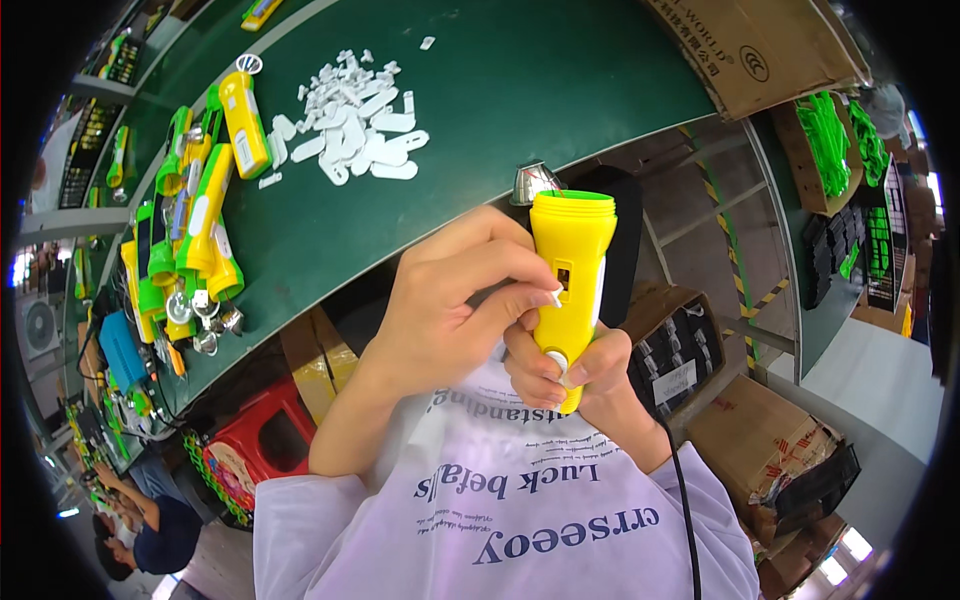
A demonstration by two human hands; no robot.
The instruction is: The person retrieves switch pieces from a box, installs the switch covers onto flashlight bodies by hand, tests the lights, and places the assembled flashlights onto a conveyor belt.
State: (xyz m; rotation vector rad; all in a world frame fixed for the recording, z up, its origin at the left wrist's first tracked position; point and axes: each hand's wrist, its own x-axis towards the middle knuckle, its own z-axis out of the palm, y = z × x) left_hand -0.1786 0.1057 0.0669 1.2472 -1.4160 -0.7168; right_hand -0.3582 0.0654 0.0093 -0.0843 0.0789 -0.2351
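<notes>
The left hand (455,305) pinches one small white piece (556,298) between thumb and forefinger, at a rectangular slot (564,277). Right hand (580,362) fingers wrap the lower end of one yellow flashlight body (572,235), its threaded mouth green inside. Just beyond the fingers is one silver reflector (534,182); farther left, on the green surface (560,80), white parts (350,130) and yellow-green flashlights (212,190) overlap too much to count.

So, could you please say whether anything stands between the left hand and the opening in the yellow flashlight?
Nothing visible does: the left hand pinches a small white piece beside the opening in the yellow flashlight; the right hand grips lower.
</notes>
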